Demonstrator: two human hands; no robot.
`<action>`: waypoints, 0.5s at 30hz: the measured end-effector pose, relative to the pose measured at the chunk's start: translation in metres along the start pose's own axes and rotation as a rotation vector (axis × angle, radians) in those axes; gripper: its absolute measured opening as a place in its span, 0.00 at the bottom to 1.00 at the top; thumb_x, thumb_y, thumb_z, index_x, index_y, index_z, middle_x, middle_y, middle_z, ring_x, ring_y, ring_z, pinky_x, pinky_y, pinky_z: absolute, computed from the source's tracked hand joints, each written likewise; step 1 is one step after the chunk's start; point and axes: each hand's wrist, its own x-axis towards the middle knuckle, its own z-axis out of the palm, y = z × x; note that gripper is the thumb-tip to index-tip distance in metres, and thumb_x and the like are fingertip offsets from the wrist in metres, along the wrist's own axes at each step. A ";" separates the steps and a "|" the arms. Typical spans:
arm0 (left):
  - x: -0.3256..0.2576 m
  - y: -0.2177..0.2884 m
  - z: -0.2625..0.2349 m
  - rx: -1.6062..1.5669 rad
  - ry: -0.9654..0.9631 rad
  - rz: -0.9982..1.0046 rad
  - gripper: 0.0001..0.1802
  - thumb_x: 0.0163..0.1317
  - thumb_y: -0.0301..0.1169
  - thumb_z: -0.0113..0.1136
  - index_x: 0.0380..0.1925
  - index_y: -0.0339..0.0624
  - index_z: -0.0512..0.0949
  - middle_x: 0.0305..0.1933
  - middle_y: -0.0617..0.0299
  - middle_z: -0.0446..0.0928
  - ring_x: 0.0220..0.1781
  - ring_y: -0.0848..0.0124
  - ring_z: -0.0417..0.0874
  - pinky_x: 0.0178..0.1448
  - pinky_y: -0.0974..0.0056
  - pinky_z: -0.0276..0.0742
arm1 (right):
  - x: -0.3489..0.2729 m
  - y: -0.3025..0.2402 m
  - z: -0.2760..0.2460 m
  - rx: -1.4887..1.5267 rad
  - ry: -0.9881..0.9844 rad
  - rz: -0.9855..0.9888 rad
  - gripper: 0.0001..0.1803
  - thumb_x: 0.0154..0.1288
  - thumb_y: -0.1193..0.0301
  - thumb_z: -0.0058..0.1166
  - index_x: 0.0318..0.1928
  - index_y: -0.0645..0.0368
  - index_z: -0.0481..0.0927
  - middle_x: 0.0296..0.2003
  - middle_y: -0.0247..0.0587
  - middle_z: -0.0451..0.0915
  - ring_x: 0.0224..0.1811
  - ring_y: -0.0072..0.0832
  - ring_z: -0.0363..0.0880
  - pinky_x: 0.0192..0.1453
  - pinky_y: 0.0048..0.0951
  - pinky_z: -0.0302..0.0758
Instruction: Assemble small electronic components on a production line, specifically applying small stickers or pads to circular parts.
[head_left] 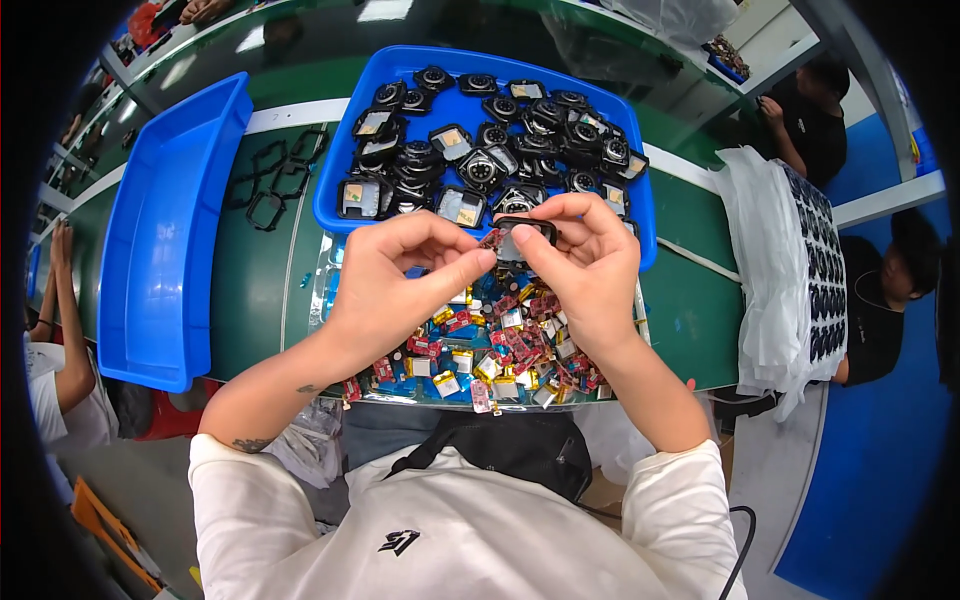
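Over a heap of small parts, both of my hands meet at one black watch case (517,256). My right hand (588,272) grips the case, thumb across its face and fingers behind. Between the thumb and forefinger of my left hand (392,275) is a small red circuit board (491,240), right at the left edge of the case. Whether the board touches the case I cannot tell. Below my hands lies the heap of red circuit boards with silver and yellow battery cells (503,362). Just beyond my hands, a blue tray (640,215) holds many black watch cases (418,155).
At left stands another blue tray (160,240), with several black frames (267,210) between the trays on the green table (262,310). White-lined stacked trays of dark parts (790,270) rise at right. People sit at both sides; one person's arms (68,300) show at far left.
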 end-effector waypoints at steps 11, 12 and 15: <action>0.004 -0.003 -0.002 -0.357 -0.172 -0.123 0.08 0.60 0.28 0.62 0.33 0.33 0.78 0.32 0.59 0.81 0.35 0.76 0.82 0.41 0.72 0.78 | -0.003 0.000 0.002 -0.065 -0.047 -0.147 0.09 0.57 0.83 0.56 0.39 0.66 0.73 0.41 0.46 0.81 0.42 0.23 0.80 0.44 0.23 0.79; 0.004 -0.004 -0.003 -0.353 -0.171 -0.119 0.08 0.60 0.28 0.62 0.33 0.33 0.78 0.32 0.59 0.81 0.35 0.76 0.82 0.41 0.72 0.78 | -0.004 0.000 0.003 -0.063 -0.048 -0.152 0.09 0.57 0.83 0.56 0.39 0.66 0.73 0.41 0.46 0.81 0.42 0.23 0.80 0.44 0.23 0.79; 0.003 -0.005 -0.004 -0.352 -0.184 -0.155 0.07 0.59 0.27 0.63 0.33 0.33 0.79 0.32 0.59 0.81 0.34 0.77 0.81 0.40 0.72 0.78 | -0.005 0.002 0.003 -0.120 -0.084 -0.172 0.09 0.57 0.82 0.56 0.39 0.65 0.72 0.43 0.47 0.81 0.42 0.23 0.80 0.45 0.24 0.78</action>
